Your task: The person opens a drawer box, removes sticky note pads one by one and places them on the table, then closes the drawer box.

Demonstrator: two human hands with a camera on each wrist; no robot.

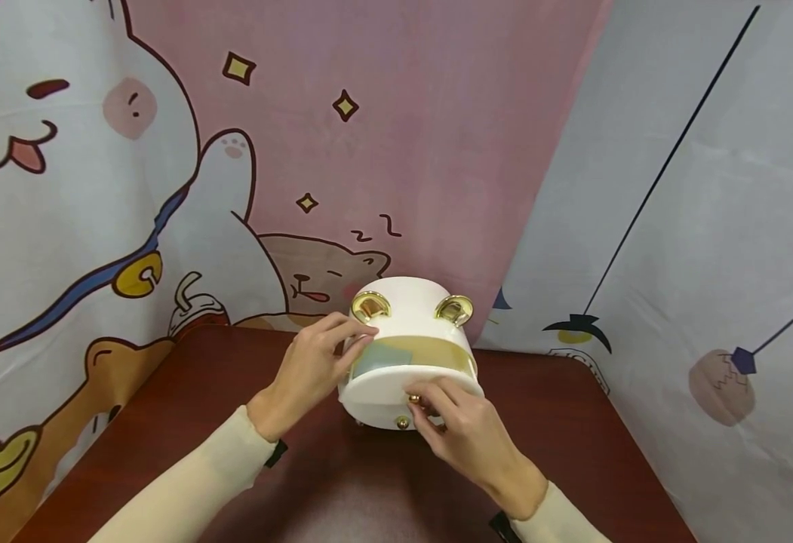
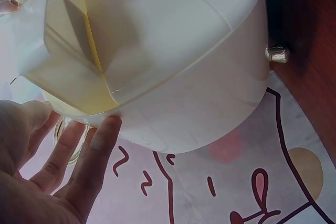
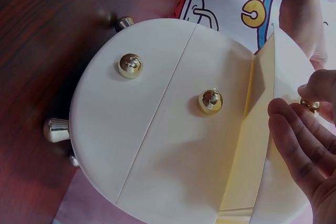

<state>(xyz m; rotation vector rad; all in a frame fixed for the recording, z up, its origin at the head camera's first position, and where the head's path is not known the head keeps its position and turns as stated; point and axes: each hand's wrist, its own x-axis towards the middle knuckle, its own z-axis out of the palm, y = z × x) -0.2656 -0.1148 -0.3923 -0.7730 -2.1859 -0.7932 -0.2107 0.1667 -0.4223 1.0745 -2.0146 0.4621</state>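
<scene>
A white rounded box [image 1: 410, 305] with two gold ears [image 1: 454, 309] stands on the table. Its upper drawer [image 1: 376, 385] is pulled out, showing a yellowish inside with a bluish-green patch at the left. My right hand [image 1: 467, 426] pinches the gold knob [image 3: 311, 106] of that drawer between thumb and fingers. With extended fingers, my left hand [image 1: 311, 369] touches the box's left side below one ear; in the left wrist view, the fingertips [image 2: 110, 124] meet the rim of the opening. Below the drawer, two more gold knobs [image 3: 211, 101] show on the box's front.
Short gold feet [image 3: 56, 129] hold the box above the dark red-brown table [image 1: 545, 437]. Behind the table hangs a pink cloth [image 1: 423, 151] printed with cartoon animals, and a pale cloth [image 1: 708, 226] hangs along the right.
</scene>
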